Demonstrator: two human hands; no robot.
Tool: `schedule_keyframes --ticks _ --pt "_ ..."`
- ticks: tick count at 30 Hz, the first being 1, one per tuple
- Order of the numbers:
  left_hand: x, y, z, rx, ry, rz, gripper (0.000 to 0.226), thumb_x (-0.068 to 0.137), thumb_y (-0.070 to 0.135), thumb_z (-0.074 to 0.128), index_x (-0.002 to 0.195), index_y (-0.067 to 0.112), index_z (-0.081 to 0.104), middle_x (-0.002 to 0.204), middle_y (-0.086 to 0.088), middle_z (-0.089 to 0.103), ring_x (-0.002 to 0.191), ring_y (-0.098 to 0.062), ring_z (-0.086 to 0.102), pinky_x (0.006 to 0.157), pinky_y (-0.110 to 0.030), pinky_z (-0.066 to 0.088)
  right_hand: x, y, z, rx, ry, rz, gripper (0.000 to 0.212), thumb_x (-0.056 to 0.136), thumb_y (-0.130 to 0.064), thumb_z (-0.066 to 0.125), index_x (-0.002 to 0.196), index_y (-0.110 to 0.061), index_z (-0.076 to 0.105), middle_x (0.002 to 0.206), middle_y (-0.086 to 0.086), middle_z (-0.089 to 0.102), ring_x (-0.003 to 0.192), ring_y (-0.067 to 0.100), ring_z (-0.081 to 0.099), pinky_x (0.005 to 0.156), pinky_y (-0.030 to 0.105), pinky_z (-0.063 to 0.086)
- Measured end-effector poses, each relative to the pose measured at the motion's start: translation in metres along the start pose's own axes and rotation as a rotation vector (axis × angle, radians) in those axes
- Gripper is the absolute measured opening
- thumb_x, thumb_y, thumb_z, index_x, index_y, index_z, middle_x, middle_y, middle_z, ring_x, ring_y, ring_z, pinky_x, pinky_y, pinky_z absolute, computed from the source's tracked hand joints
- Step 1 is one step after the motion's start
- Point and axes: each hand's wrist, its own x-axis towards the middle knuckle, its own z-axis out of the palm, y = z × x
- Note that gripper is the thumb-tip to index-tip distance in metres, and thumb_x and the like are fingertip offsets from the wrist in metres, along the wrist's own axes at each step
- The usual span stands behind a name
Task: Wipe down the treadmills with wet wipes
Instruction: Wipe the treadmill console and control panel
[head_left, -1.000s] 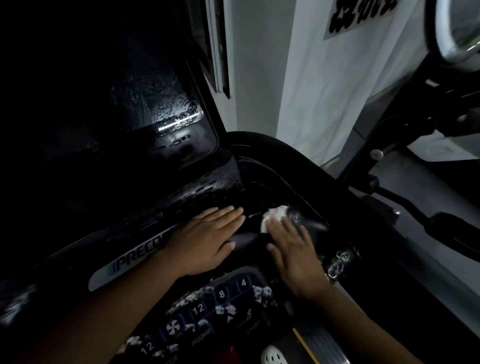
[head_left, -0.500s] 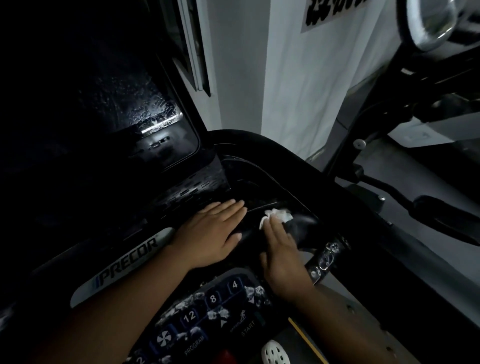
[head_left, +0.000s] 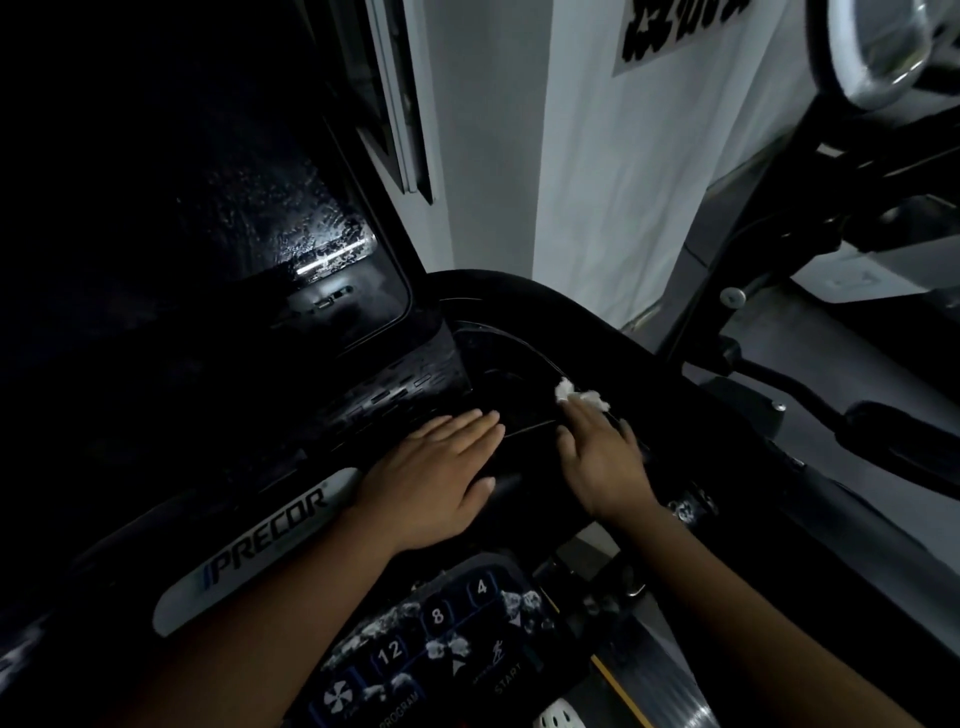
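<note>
**Wipe pressed flat into the console's curve**

My right hand (head_left: 597, 457) lies palm down with the fingers straight and close together. The grip is a press, not a pinch. The wet wipe (head_left: 577, 399) is bunched under my fingertips, its white edge showing just past them, against the black curved housing (head_left: 519, 301) of the treadmill (head_left: 395, 395). I judge flat fingers suit this, since they spread the pressure over a rounded surface and let the wipe slide along the seam. My thumb points off to the left, apart from the wipe.

My left hand (head_left: 436, 478) sits just left of the right one, also palm down. Its fingers are straight and together on the console, and it holds nothing. I take it as a brace while I lean in.

Beyond that hand and further left, the dark screen (head_left: 311, 260) shows wet streaks. Beside its wrist is the Precor badge (head_left: 260, 551). Nearer me than both hands, the keypad (head_left: 441, 639) carries white flecks. I cannot tell whether they are foam or shreds of wipe, and I judge that patch needs a pass. In this dim light I cannot tell how clean the housing past my right fingertips is.
</note>
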Motion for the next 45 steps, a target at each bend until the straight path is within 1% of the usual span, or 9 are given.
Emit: schedule_keyframes --ticks 5,9,14,18,22,27,31,42,45 --pt "0.001 0.002 -0.001 -0.013 0.018 -0.100 0.087 0.085 0.059 -0.005 0.161 0.018 0.002 0.169 0.004 -0.004 0.154 -0.008 -0.009 0.119 -0.023 -0.013 -0.028 -0.033 0.004 0.150 -0.176 -0.339 0.063 0.096 -0.046 0.021 0.153 -0.028 0.040 0.159 -0.015 0.035 0.149 0.000 0.021 0.123 0.032 0.005" --pt "0.000 0.001 0.000 -0.002 -0.004 -0.098 0.087 0.086 0.059 -0.006 0.162 0.018 0.003 0.169 0.003 -0.001 0.154 -0.009 -0.007 0.123 -0.027 -0.009 -0.036 0.003 0.001 0.042 0.025 0.027 0.071 0.093 -0.046 0.025 0.157 -0.018 0.031 0.165 0.002 0.027 0.152 0.018 0.023 0.122 0.043 0.019" --pt "0.003 0.002 -0.001 0.013 -0.011 -0.099 0.089 0.083 0.059 -0.008 0.162 0.019 0.005 0.169 0.003 0.000 0.154 -0.009 -0.004 0.125 -0.029 -0.004 -0.068 -0.017 0.016 0.045 -0.193 -0.143 0.082 0.095 -0.018 0.049 0.162 -0.019 0.001 0.166 -0.006 -0.012 0.154 0.009 -0.007 0.124 0.032 -0.001" --pt "0.002 0.000 0.001 0.013 -0.018 -0.093 0.089 0.084 0.059 -0.009 0.162 0.019 0.004 0.169 0.004 -0.001 0.154 -0.008 -0.005 0.125 -0.030 -0.003 -0.057 -0.008 0.012 -0.106 -0.160 0.187 0.083 0.098 -0.007 0.045 0.159 -0.007 -0.010 0.167 0.011 -0.017 0.155 0.022 0.005 0.124 0.037 0.011" --pt "0.002 0.002 0.001 0.020 -0.022 -0.098 0.089 0.084 0.059 -0.010 0.162 0.018 0.005 0.169 0.004 -0.001 0.154 -0.009 -0.005 0.125 -0.029 -0.003 -0.077 -0.026 0.020 -0.010 -0.235 0.008 0.089 0.099 -0.005 0.050 0.158 -0.013 -0.016 0.164 0.002 -0.026 0.153 0.016 -0.007 0.126 0.039 0.010" --pt "0.001 0.001 0.001 0.024 -0.025 -0.091 0.089 0.085 0.059 -0.010 0.161 0.018 0.007 0.169 0.003 0.001 0.155 -0.009 -0.003 0.124 -0.029 -0.004 -0.058 -0.033 0.019 0.153 -0.287 0.352 0.081 0.100 -0.004 0.049 0.154 0.008 -0.011 0.163 0.027 -0.012 0.149 0.040 0.023 0.117 0.034 0.031" --pt "0.001 0.001 0.001 0.016 -0.026 -0.094 0.090 0.084 0.059 -0.011 0.161 0.018 0.008 0.169 0.004 0.002 0.155 -0.009 -0.003 0.125 -0.029 -0.003 -0.025 -0.042 0.040 0.560 0.062 0.616 0.039 0.092 0.001 0.039 0.119 0.029 0.047 0.117 0.042 0.056 0.107 0.049 0.062 0.085 0.038 0.054" --pt "0.002 -0.002 0.004 -0.003 -0.011 -0.072 0.086 0.088 0.060 0.000 0.160 0.016 0.019 0.168 0.003 0.009 0.154 -0.008 0.004 0.123 -0.027 -0.001 0.003 -0.049 0.008 0.914 0.256 1.188 0.091 0.099 -0.055 0.048 0.155 0.007 0.012 0.160 0.023 0.026 0.147 0.035 0.029 0.119 0.038 0.021" --pt "0.004 -0.003 0.004 -0.004 0.004 -0.083 0.085 0.089 0.059 0.003 0.159 0.016 0.022 0.167 0.003 0.013 0.154 -0.008 0.006 0.123 -0.028 0.001 0.004 -0.073 0.000 0.852 0.145 1.049 0.091 0.101 -0.059 0.040 0.156 0.006 0.009 0.165 0.023 0.008 0.153 0.037 0.010 0.121 0.042 0.013"
